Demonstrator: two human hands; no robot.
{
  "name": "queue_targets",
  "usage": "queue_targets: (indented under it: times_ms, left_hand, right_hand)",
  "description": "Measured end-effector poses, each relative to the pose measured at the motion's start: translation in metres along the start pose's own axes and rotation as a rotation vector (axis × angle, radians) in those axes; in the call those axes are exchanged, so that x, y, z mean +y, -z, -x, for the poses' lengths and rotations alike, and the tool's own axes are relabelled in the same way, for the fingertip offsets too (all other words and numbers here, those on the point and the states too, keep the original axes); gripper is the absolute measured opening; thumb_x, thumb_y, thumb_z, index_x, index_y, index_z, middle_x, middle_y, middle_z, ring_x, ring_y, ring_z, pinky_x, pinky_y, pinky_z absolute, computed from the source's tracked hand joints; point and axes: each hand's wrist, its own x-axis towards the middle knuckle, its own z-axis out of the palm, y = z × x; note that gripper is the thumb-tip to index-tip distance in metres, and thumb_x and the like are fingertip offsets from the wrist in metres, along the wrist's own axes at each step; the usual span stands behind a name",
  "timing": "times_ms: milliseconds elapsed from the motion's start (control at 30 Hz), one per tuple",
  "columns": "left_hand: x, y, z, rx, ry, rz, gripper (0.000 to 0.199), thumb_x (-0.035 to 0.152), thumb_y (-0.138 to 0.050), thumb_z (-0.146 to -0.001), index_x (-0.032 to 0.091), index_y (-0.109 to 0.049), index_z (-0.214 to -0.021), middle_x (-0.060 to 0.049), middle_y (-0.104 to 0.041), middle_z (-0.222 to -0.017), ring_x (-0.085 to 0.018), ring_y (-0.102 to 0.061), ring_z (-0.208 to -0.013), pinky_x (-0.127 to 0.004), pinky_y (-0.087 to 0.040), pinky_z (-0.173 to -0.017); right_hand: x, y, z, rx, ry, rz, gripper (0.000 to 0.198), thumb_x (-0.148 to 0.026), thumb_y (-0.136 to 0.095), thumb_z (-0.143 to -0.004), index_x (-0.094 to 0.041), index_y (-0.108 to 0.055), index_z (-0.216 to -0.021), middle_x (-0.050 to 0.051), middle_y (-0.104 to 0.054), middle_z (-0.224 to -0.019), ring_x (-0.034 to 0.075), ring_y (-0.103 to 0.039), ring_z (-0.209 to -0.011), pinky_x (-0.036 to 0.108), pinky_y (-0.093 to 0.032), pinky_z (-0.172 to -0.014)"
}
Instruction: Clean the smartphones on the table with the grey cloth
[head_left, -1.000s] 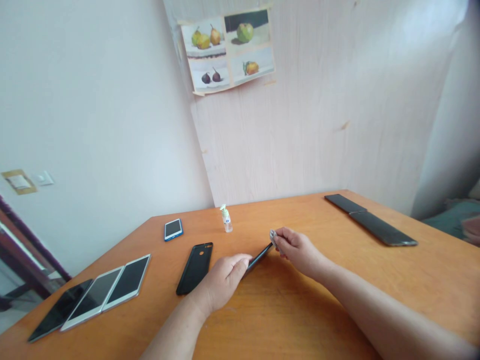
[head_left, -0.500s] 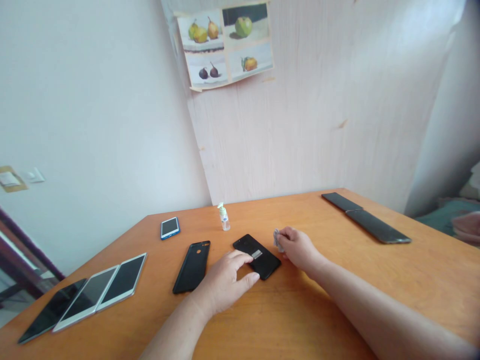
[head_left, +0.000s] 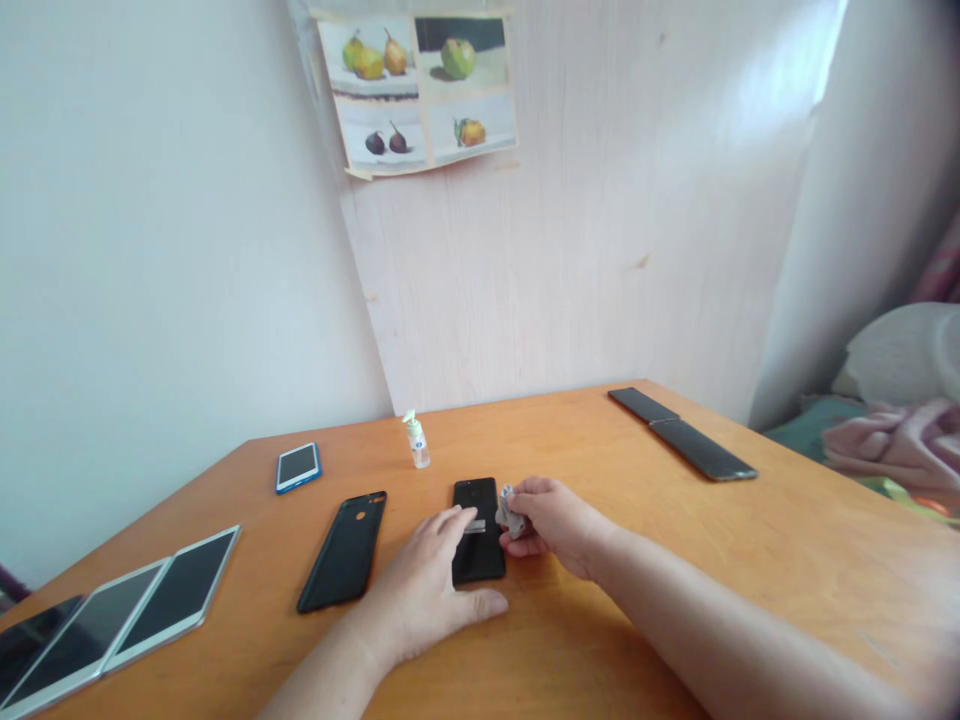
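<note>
One black phone [head_left: 481,552] between both hands [head_left: 420,590] [head_left: 555,520]

Clear plastic with a pale green top and a small blue mark colours the bottle [head_left: 418,447]. Nearer than the bottle, slightly right, the phone [head_left: 480,560] is black with a silver-grey label [head_left: 478,526], and the wad [head_left: 511,512] mottled greyish white. Left of the bottle, the empty case [head_left: 341,555] is black, and a small handset [head_left: 298,466] pairs white face and dark screen with bright blue edging. Beneath the bottle, the desk [head_left: 540,440] is orange-brown; behind it, the panel [head_left: 585,230] shows faint vertical grain in pale pinkish grey. Above it, the print [head_left: 418,92] has yellow-green pears, a green apple and purple figs.
</note>
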Motion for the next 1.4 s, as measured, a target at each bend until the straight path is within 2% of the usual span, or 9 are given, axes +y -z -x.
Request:
queue_targets:
  times_ms: [133, 300, 567, 700, 800, 933, 1067, 1233, 1400]
  left_hand:
    - [-0.001, -0.005, -0.003, 0.039, 0.009, -0.019, 0.099, 0.067, -0.071, -0.066, 0.018, -0.037, -0.145, -0.016, -0.042, -0.148, -0.033, -0.04, -0.135, -0.044, -0.033, -0.112]
    - [0.004, -0.005, -0.005, 0.097, 0.029, 0.015, 0.068, 0.044, -0.07, -0.074, 0.02, -0.047, -0.133, -0.013, -0.056, -0.135, -0.03, -0.051, -0.124, -0.04, -0.039, -0.105]
    - [0.013, 0.002, -0.001, 0.137, 0.05, 0.145, 0.058, 0.015, -0.063, -0.069, 0.022, -0.049, -0.125, -0.009, -0.063, -0.124, -0.025, -0.06, -0.111, -0.034, -0.044, -0.096]
    - [0.011, 0.004, 0.0, 0.127, 0.027, 0.312, 0.061, 0.008, -0.059, -0.067, 0.023, -0.048, -0.125, -0.009, -0.062, -0.125, -0.026, -0.06, -0.114, -0.035, -0.044, -0.097]
    - [0.005, 0.006, -0.001, 0.117, 0.043, 0.522, 0.061, 0.005, -0.057, -0.067, 0.022, -0.046, -0.125, -0.011, -0.057, -0.133, -0.026, -0.052, -0.128, -0.037, -0.04, -0.105]
    - [-0.004, 0.01, -0.003, 0.052, 0.079, 0.791, 0.059, 0.004, -0.058, -0.067, 0.021, -0.045, -0.122, -0.016, -0.049, -0.142, -0.027, -0.045, -0.134, -0.041, -0.036, -0.109]
    - [-0.007, 0.015, -0.002, 0.009, 0.113, 0.954, 0.052, 0.008, -0.062, -0.072, 0.021, -0.047, -0.12, -0.017, -0.05, -0.142, -0.026, -0.052, -0.129, -0.044, -0.038, -0.107]
    - [-0.005, 0.014, -0.002, 0.023, 0.065, 0.94, 0.033, 0.033, -0.064, -0.085, 0.017, -0.057, -0.113, -0.014, -0.064, -0.125, -0.026, -0.058, -0.119, -0.043, -0.04, -0.105]
    - [-0.002, 0.009, -0.005, 0.019, 0.01, 0.727, 0.044, 0.04, -0.072, -0.077, 0.017, -0.061, -0.113, -0.01, -0.068, -0.116, -0.023, -0.064, -0.106, -0.034, -0.048, -0.094]
  right_hand:
    - [0.001, -0.002, 0.004, -0.041, -0.019, -0.033, 0.011, -0.017, -0.049, -0.091, -0.016, -0.053, -0.081, 0.003, -0.064, -0.066, 0.01, -0.062, -0.05, 0.02, -0.054, -0.046]
    - [0.003, -0.002, 0.003, -0.061, -0.006, -0.003, 0.011, -0.02, -0.051, -0.09, -0.017, -0.054, -0.08, 0.003, -0.063, -0.065, 0.011, -0.062, -0.052, 0.022, -0.056, -0.05]
    - [0.0, 0.015, -0.01, 0.154, 0.116, 0.184, 0.011, -0.024, -0.053, -0.087, -0.017, -0.057, -0.079, 0.002, -0.06, -0.064, 0.01, -0.054, -0.051, 0.016, -0.04, -0.039]
    - [-0.002, 0.018, -0.01, 0.129, 0.163, 0.236, 0.013, -0.027, -0.05, -0.088, -0.018, -0.056, -0.08, 0.001, -0.06, -0.061, 0.01, -0.054, -0.047, 0.017, -0.035, -0.038]
    - [-0.002, 0.019, -0.006, 0.028, 0.205, 0.249, 0.015, -0.031, -0.05, -0.09, -0.019, -0.056, -0.084, 0.001, -0.063, -0.061, 0.011, -0.055, -0.048, 0.017, -0.033, -0.039]
    - [0.001, 0.018, -0.002, -0.169, 0.409, 0.348, 0.015, -0.032, -0.052, -0.089, -0.019, -0.055, -0.083, 0.0, -0.063, -0.064, 0.012, -0.058, -0.056, 0.022, -0.043, -0.051]
    - [0.003, 0.018, 0.001, -0.105, 0.624, 0.508, 0.019, -0.033, -0.052, -0.089, -0.018, -0.057, -0.079, 0.0, -0.064, -0.068, 0.013, -0.059, -0.062, 0.024, -0.046, -0.06]
    - [-0.004, 0.023, 0.003, 0.025, 0.576, 0.554, 0.023, -0.036, -0.049, -0.09, -0.02, -0.056, -0.076, 0.001, -0.067, -0.066, 0.014, -0.062, -0.06, 0.025, -0.047, -0.059]
    - [-0.007, 0.033, -0.005, 0.181, 0.505, 0.569, 0.023, -0.037, -0.048, -0.088, -0.02, -0.056, -0.075, 0.001, -0.068, -0.064, 0.015, -0.063, -0.057, 0.025, -0.046, -0.055]
